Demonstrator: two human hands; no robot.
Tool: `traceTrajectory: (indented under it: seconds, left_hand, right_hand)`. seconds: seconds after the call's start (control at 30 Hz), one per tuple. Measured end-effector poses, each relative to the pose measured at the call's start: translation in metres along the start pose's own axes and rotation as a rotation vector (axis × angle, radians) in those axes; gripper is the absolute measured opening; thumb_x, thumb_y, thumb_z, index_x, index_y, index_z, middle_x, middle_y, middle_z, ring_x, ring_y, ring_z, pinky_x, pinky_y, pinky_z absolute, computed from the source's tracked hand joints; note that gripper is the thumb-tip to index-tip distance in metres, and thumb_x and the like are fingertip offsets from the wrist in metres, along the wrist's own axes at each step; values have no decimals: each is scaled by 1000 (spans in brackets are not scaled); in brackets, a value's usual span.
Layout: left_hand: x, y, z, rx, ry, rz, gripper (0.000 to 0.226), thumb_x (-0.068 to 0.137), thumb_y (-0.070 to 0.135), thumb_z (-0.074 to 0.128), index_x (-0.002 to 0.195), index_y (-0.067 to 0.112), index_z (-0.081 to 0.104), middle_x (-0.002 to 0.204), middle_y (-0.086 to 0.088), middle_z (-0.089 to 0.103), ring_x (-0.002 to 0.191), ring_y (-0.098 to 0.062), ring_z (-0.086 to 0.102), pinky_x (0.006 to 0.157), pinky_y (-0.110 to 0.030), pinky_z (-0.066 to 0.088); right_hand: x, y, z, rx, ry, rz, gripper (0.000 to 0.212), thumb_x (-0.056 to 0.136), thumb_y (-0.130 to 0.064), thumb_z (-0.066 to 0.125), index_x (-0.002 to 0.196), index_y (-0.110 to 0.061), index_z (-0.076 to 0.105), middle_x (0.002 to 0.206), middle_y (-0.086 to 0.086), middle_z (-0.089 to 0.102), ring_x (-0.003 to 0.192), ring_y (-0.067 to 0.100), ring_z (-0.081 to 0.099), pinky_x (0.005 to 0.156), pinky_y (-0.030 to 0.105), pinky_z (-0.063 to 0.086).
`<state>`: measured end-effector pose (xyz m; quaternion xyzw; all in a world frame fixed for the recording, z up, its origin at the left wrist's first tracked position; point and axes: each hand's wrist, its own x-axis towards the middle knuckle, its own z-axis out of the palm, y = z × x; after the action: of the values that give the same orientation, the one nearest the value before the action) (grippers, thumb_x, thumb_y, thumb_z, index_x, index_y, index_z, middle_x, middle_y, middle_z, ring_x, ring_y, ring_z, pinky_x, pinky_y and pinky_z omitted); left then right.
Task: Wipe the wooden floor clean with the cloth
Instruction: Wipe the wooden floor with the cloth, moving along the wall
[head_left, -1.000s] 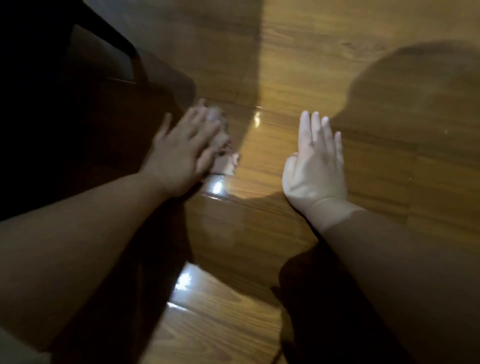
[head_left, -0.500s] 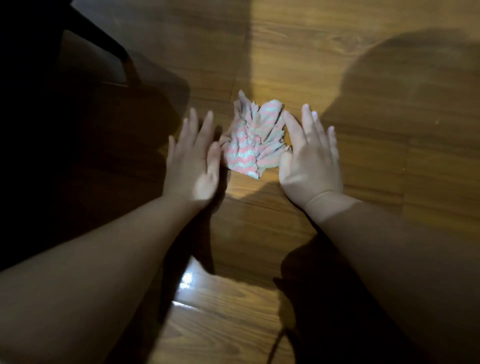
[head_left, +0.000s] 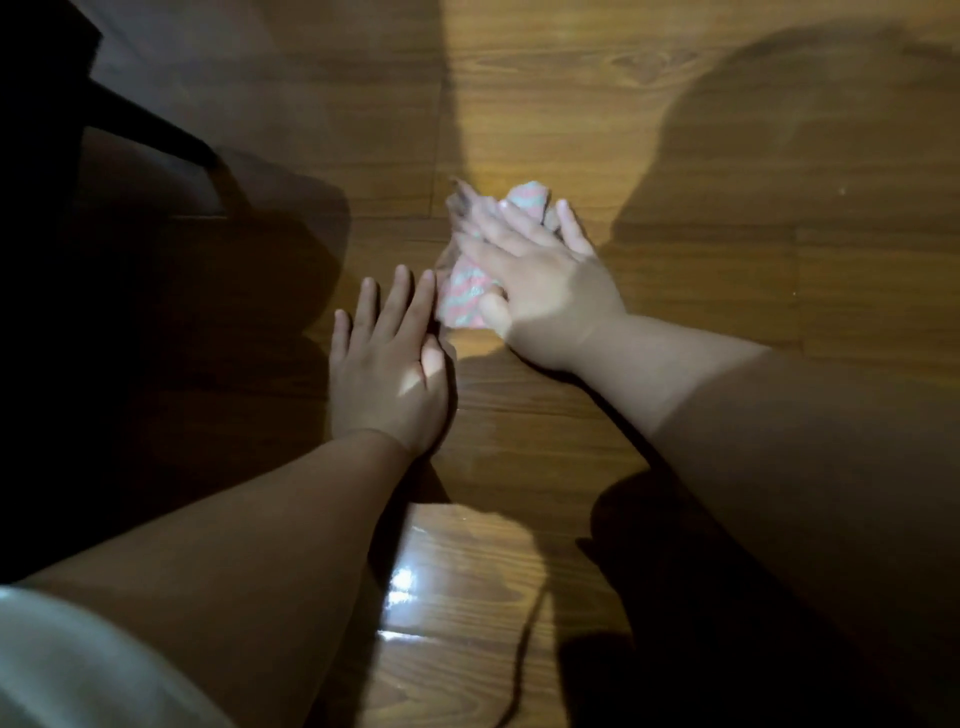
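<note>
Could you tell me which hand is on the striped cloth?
The right hand presses the pink-and-green striped cloth; the left hand lies flat on the bare wooden floor.

The left hand (head_left: 387, 364) lies palm down, fingers straight and close together, forearm reaching in from the lower left. The right hand (head_left: 540, 275), farther forward, presses flat on the cloth (head_left: 465, 296) with fingers spread, slightly blurred.
</note>
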<state>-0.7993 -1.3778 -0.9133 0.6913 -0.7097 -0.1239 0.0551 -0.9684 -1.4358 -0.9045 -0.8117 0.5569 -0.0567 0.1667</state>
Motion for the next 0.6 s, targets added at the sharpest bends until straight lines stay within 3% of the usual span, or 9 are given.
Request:
traceTrajectory:
  seconds: [0.17,0.2,0.27,0.37,0.43,0.5,0.6]
  left_hand:
    - [2,-4,-2,18,-4,39,62,89,36,26,151,33,25,160,4,17,148,-21,7,119,-43,5]
    - [2,-8,-3,23,0,36,62,88,37,25,150,33,26,160,3,17,148,-21,7,119,-43,5]
    - [-2,-6,-1,15,-1,40,65,86,39,22,150,33,27,160,3,18,148,-22,8,119,-43,5]
    - [1,0,-1,5,7,28,65,85,35,26,149,31,31,160,2,21,148,-24,11,119,-45,7]
    - [6,0,-6,-10,25,2,64,85,32,29,149,30,32,159,1,21,148,-24,11,118,-44,7]
    - [6,-4,-9,5,6,0,63,87,32,28,150,30,30,160,1,19,148,-23,9,118,-43,5]
    - [3,-10,-9,42,-29,27,60,91,33,29,151,30,27,161,1,16,148,-23,7,118,-42,2]
  right_hand:
    - [-39,63,-9,-21,194,661,65,93,-33,40,153,-19,21,162,14,10,149,29,5,119,47,2]
    - [-44,61,-9,1,199,705,64,93,-33,41,153,-21,24,161,16,9,149,31,4,119,49,2]
    - [-53,45,-6,-11,174,643,58,91,-34,41,149,-25,34,161,18,8,148,35,3,118,52,3]
    - [-52,5,4,64,116,246,53,87,-38,40,140,-38,48,162,7,14,149,30,5,119,48,0]
    - [-43,0,4,72,116,83,49,89,-39,45,137,-39,51,161,2,19,149,26,10,118,45,2]
    - [-46,29,-1,-24,167,193,50,91,-40,43,140,-29,49,160,5,24,147,24,16,117,44,7]
    - [-78,87,-11,1,279,683,51,95,-36,35,145,-25,40,160,14,19,148,29,13,118,47,8]
